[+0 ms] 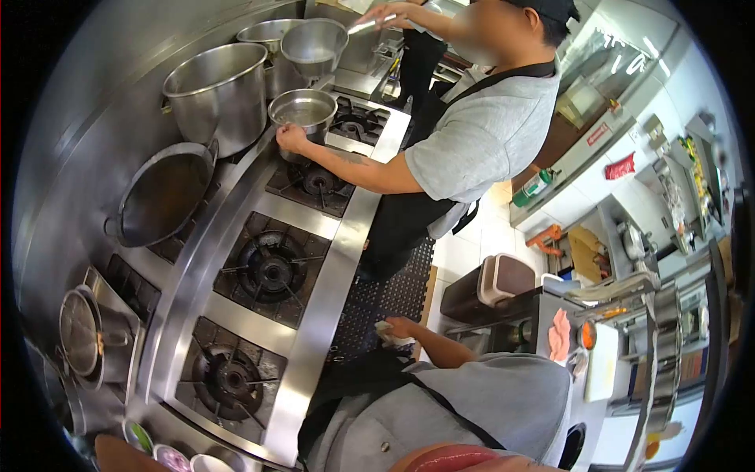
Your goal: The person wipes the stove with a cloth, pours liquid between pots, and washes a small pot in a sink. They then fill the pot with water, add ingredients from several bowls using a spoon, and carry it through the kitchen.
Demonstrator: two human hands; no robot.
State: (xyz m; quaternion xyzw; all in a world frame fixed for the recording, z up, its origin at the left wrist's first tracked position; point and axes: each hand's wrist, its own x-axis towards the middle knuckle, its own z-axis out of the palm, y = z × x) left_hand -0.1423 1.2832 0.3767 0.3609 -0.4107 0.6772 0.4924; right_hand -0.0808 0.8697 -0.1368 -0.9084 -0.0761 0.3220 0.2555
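Beside the stove's front edge, my right hand [403,327] is closed around a crumpled whitish cloth [387,330]. Only a patch of skin, apparently my left arm or hand [126,456], shows at the bottom left edge, its fingers out of sight. Close to it stand small bowls, one with something green [138,435] and one with something pinkish [171,458]. In front of me is the steel stove, with a near burner [230,376] and a middle burner [274,270] bearing no pots.
A co-worker [487,134] stands ahead, one hand on a steel pot [303,106], the other holding a long-handled pan [314,49]. A stockpot [216,98], wok [167,193] and strainer [81,333] line the wall. Behind are a bin [480,291] and cutting board [602,363].
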